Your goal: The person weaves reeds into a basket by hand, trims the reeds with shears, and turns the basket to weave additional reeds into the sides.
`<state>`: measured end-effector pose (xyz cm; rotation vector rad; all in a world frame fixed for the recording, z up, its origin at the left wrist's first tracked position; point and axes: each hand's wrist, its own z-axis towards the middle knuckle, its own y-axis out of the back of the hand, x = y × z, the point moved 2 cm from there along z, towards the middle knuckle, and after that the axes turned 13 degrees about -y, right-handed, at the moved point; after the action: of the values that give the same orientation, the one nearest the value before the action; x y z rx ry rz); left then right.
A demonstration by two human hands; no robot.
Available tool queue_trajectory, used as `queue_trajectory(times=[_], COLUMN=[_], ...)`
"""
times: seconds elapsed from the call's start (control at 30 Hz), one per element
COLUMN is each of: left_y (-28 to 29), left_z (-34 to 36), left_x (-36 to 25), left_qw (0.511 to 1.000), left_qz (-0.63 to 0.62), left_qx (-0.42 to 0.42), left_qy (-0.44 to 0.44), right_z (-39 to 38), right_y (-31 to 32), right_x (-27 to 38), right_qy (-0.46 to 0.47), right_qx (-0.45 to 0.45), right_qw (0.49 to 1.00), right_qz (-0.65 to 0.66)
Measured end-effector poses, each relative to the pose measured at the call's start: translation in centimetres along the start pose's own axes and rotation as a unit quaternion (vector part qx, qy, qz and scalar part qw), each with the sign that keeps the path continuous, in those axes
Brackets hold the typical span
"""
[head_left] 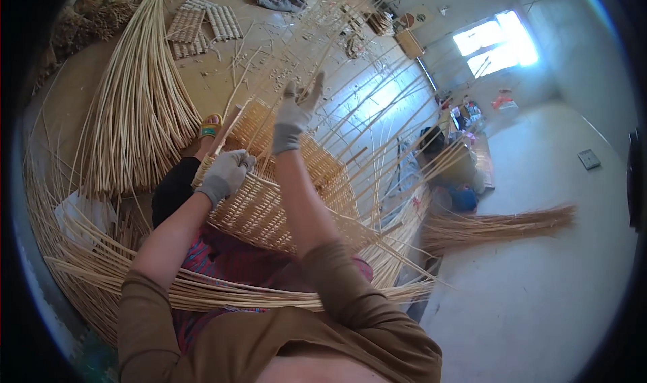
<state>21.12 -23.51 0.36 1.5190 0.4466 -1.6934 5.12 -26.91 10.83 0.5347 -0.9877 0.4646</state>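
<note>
Many loose willow rods (135, 113) lie in a broad fanned bundle on the floor (539, 282) at the person's left, with further rods curving under the lap and out to both sides. A second, darker sheaf (499, 225) lies on the floor at the right, well apart from the hands. Resting on the person's lap is a part-woven wicker basket (269, 208), tilted, with unwoven stakes rising from its rim toward the window (495, 43). Small woven mats (202, 22) lie on the floor beyond the bundle. A sandalled foot (211, 125) shows just beside the basket's far edge. The gloved left hand (228, 173) presses on the basket rim, fingers curled closed over the weave. The gloved right hand (296, 110) is raised above the basket, fingers pinched narrow on a thin rod (337, 39) running up and away.
</note>
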Motion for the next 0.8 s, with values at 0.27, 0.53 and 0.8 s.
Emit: queue_trajectory(times=[0.27,0.53,0.8], left_y=[1.0,1.3,-0.1], left_z=[0.3,-0.6,-0.6], left_x=[0.9,-0.8,-0.8], left_qw=[0.997,0.994,0.994], left_qz=[-0.070,0.033,0.054], left_qx=[0.013,0.089,-0.031], left_qy=[0.030,0.059,0.095], right_z=[-16.8,-18.8,-20.7], right_y=[11.6,13.3,17.2], right_x=[-4.4,-4.7,-4.8], right_qy=[-0.139,-0.252,-0.358], right_qx=[-0.026,-0.057,-0.076], right_qw=[0.912,0.862,0.918], right_qz=[0.386,0.436,0.151])
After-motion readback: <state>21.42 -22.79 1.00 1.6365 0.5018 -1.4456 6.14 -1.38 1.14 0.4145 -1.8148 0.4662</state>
